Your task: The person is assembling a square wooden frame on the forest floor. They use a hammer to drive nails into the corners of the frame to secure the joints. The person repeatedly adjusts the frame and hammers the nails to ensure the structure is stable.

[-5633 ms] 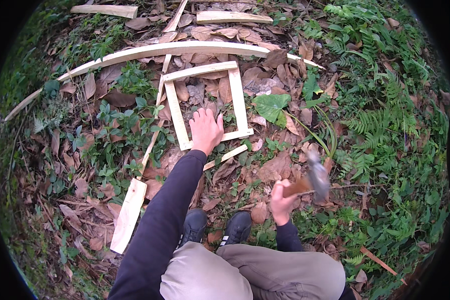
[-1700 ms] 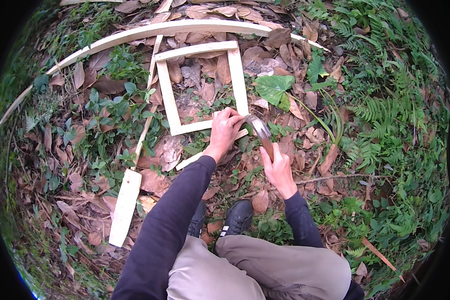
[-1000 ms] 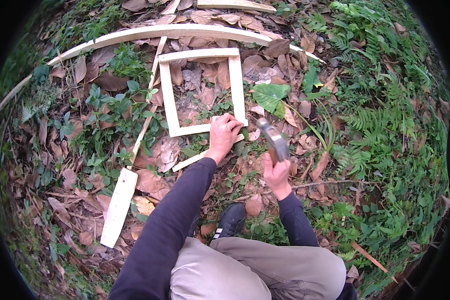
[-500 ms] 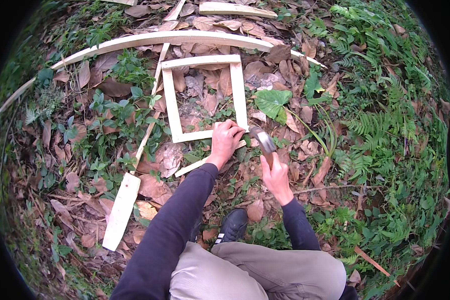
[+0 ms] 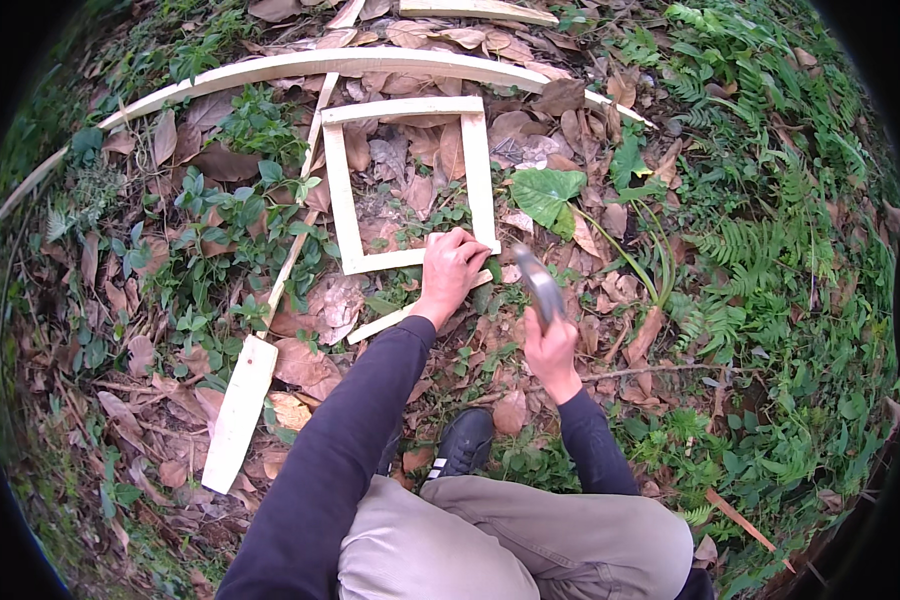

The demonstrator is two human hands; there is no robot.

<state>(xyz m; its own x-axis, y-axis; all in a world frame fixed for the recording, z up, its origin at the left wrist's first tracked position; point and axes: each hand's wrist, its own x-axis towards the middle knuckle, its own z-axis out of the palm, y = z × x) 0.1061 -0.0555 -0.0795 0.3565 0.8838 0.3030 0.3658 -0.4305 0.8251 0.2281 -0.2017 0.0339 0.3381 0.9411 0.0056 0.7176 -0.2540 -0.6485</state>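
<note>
Left hand [image 5: 452, 268] presses flat on wooden frame's [image 5: 345, 200] near corner; right hand [image 5: 550, 345] grips raised hammer [image 5: 538, 282] beside it. Frame squared, corner nailing apparently unfinished.

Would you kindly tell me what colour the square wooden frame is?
Pale, unpainted wood, seen in the head view: the square frame.

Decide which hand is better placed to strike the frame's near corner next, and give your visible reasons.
The right hand. It already grips the hammer, raised just right of the frame's near corner. The left hand is pressed on that corner, holding the wood down, so it is not free to strike.
</note>
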